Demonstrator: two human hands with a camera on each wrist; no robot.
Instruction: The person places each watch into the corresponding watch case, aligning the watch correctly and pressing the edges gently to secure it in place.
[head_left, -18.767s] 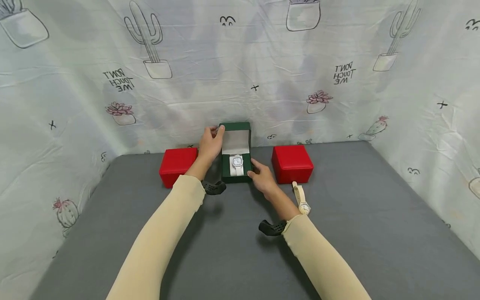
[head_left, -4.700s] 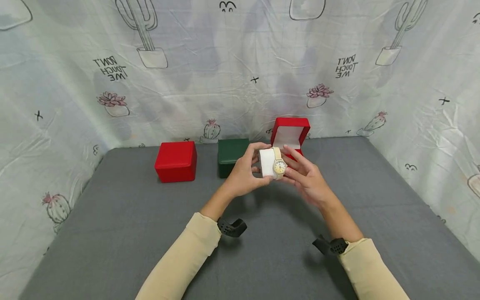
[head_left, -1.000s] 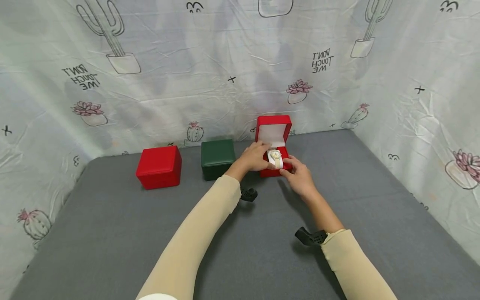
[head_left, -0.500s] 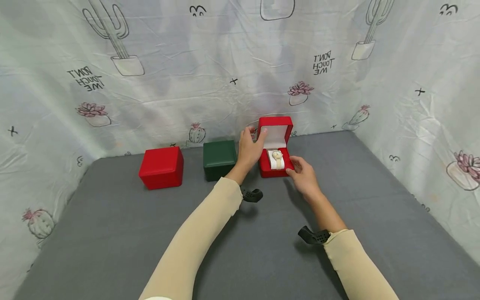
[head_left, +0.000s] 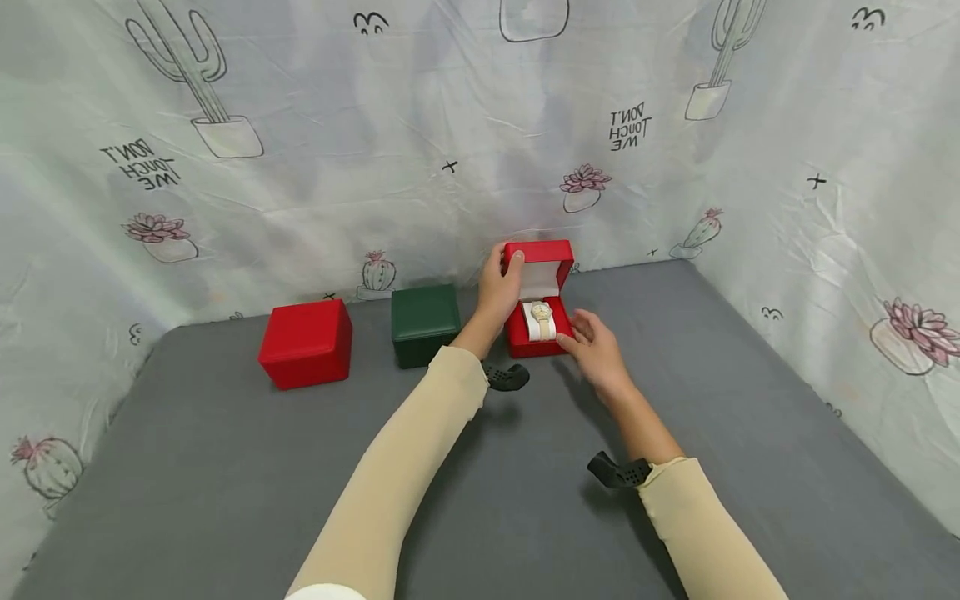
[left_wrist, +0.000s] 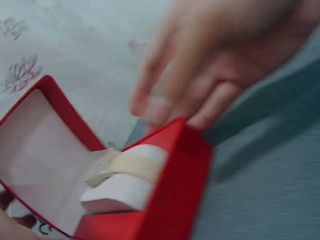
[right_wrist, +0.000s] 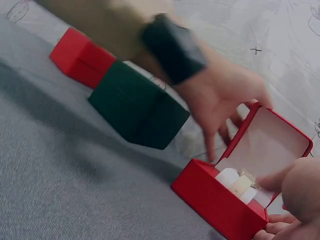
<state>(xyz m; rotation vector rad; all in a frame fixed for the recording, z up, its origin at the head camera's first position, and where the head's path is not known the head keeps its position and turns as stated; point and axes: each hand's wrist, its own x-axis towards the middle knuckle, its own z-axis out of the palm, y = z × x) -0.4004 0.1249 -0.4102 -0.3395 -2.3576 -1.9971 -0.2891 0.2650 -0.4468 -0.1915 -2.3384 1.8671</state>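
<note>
A red watch box (head_left: 540,347) stands with its lid (head_left: 547,252) raised in the head view. Inside, a cream-strapped watch (head_left: 542,312) is wrapped round a white cushion (head_left: 529,327). My left hand (head_left: 498,287) pinches the lid at its upper left, thumb in front and fingers behind. At the front right corner of the base, my right hand (head_left: 597,354) touches the box with thumb and relaxed fingers. The left wrist view shows the right hand (left_wrist: 220,65) blurred beside the box wall; in the right wrist view the left hand (right_wrist: 220,95) reaches the lid's edge.
To the left of this box stand a closed green box (head_left: 425,325) and a closed red box (head_left: 306,343). All rest on a grey cloth surface (head_left: 300,483). A pale curtain (head_left: 420,100) with cactus prints rises close behind them.
The green box, open earlier, is closed. The cream watch went from the table onto its cushion and into the red box. My left hand has shifted from the cushion up to the lid.
</note>
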